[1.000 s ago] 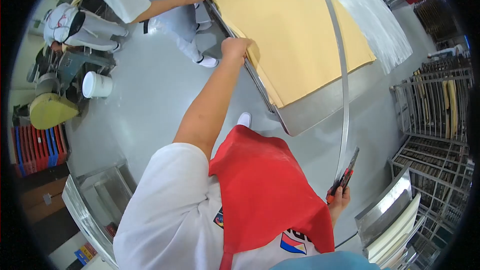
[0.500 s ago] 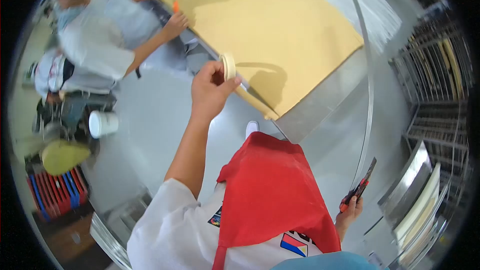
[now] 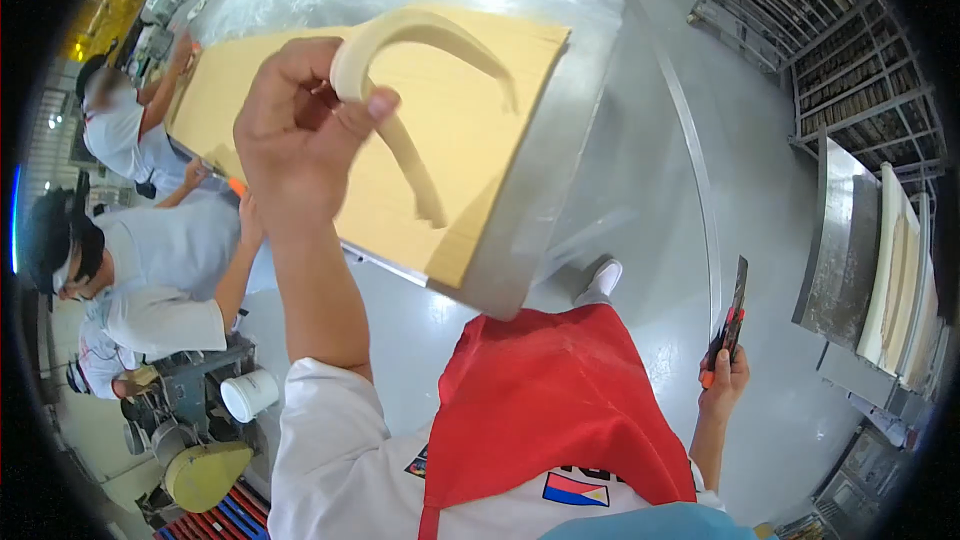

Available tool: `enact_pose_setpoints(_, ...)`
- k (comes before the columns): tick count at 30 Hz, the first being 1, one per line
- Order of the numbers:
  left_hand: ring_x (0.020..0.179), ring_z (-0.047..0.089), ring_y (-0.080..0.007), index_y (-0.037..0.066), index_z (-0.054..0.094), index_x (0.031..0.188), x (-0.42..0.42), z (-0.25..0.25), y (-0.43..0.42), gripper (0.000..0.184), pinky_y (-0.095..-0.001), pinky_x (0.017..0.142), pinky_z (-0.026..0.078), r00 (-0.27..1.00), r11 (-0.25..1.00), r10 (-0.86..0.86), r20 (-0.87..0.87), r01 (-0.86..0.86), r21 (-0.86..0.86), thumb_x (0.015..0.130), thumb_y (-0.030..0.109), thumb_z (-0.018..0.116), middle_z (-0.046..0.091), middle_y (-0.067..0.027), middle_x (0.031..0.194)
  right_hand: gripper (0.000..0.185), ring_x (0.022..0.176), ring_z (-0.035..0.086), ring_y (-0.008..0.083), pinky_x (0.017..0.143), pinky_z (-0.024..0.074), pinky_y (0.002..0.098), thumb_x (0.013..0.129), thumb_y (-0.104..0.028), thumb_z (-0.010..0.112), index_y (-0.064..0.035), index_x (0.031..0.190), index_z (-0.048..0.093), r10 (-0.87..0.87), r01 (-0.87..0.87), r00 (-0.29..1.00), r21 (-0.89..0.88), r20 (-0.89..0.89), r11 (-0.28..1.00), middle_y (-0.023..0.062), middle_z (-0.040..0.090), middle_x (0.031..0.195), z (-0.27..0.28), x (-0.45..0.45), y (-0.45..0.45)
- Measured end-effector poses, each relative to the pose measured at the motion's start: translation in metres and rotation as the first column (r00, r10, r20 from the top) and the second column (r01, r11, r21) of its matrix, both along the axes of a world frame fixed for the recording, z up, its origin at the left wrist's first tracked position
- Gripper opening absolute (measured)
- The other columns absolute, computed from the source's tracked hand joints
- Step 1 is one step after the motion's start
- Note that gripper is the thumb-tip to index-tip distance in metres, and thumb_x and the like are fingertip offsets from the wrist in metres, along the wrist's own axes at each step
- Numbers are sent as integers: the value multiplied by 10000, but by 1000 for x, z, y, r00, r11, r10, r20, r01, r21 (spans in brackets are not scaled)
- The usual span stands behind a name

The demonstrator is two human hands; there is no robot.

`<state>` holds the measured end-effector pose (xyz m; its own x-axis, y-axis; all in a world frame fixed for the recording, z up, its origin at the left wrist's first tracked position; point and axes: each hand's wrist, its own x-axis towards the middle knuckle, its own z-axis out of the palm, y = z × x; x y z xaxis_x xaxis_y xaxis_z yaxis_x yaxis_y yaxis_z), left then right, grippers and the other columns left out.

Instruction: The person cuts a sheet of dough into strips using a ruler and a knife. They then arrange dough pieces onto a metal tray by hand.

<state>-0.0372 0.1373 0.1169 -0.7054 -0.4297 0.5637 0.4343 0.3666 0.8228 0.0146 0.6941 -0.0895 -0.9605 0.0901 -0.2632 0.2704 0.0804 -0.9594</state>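
Note:
My left hand (image 3: 300,130) is raised over the table, its thumb and fingers closed on a pale strip of dough (image 3: 420,30) that curves and hangs down at both ends. Under it a large yellow sheet of dough (image 3: 480,170) covers much of the metal table (image 3: 515,240). Low at the right, my right hand (image 3: 724,376) grips a knife (image 3: 737,315) with its blade upward, together with the lower end of a long thin metal strip (image 3: 690,130).
Two co-workers (image 3: 180,240) stand along the table's left side, one person (image 3: 95,345) behind them. A white bucket (image 3: 250,395) is on the floor at lower left. Racks of trays (image 3: 860,70) and upright boards (image 3: 890,280) line the right.
My left hand left the sheet's edge and rose with a dough strip, now hanging over the sheet. The view has turned, and the table's near end appears closer. My right hand still holds the knife.

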Motion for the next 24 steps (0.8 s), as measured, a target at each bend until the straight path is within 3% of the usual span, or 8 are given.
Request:
enact_pose_setpoints(5,830,652,-124,-34,640,1091,-116,-7,11,286,-282,799,577,987,999,42,156,-42,-7,862,-19,811,689,-71,961,400,571,566,90,484,437,222,981,-393,723,-15,1061,619,-8,8,1000,9,18,1000,40,613,735,-15,-53,55)
enact_pose_setpoints(7,905,674,-168,-38,640,1120,-162,-17,18,274,-318,833,583,980,977,3,198,-45,207,902,37,787,677,-77,1004,406,572,563,89,482,434,223,979,-398,726,-14,1061,620,-5,5,1000,9,9,1000,41,615,736,-15,-81,77)
enact_pose_setpoints(11,890,687,-213,-59,618,1118,-252,-39,26,284,-357,819,607,970,952,67,236,-133,276,916,63,776,669,-92,976,412,574,555,82,479,420,218,981,-409,726,-18,1064,627,43,-42,999,31,-32,999,42,620,739,-16,-150,122)
enact_pose_setpoints(17,836,693,-204,-64,637,1121,-321,-138,-49,296,-349,779,616,928,850,-1,373,-196,488,908,82,781,680,-110,964,387,551,533,74,481,409,211,994,-403,709,-28,1039,627,80,-80,991,3,-112,997,45,618,736,-11,-240,132)
enact_pose_setpoints(20,776,706,-225,-38,662,1154,-327,-177,-83,407,-350,743,605,785,844,225,577,-453,288,826,115,847,700,-125,956,362,543,535,76,480,414,213,997,-379,705,-29,1028,619,129,-131,985,-16,-116,991,51,622,740,-5,-280,127)
enact_pose_setpoints(21,746,710,-243,-16,666,1173,-325,-183,-89,481,-351,730,601,622,921,352,700,-362,-143,767,134,875,711,-134,964,362,543,535,76,480,414,213,997,-379,705,-29,1028,619,143,-145,983,-9,-118,989,51,622,740,-2,-297,124)
enact_pose_setpoints(22,716,714,-261,6,670,1192,-324,-188,-96,558,-353,717,598,451,841,525,722,-145,-521,707,153,903,723,-143,971,344,543,539,78,474,413,215,999,-362,702,-29,1024,617,157,-161,981,-28,-114,987,53,625,741,0,-314,121)
enact_pose_setpoints(24,805,723,-281,43,669,1212,-324,-195,-109,609,-363,758,593,438,859,475,764,-41,-510,668,172,910,722,-151,1029,326,543,544,80,467,412,217,1000,-344,698,-30,1021,614,194,-201,973,-42,-126,979,56,627,742,0,-349,113)
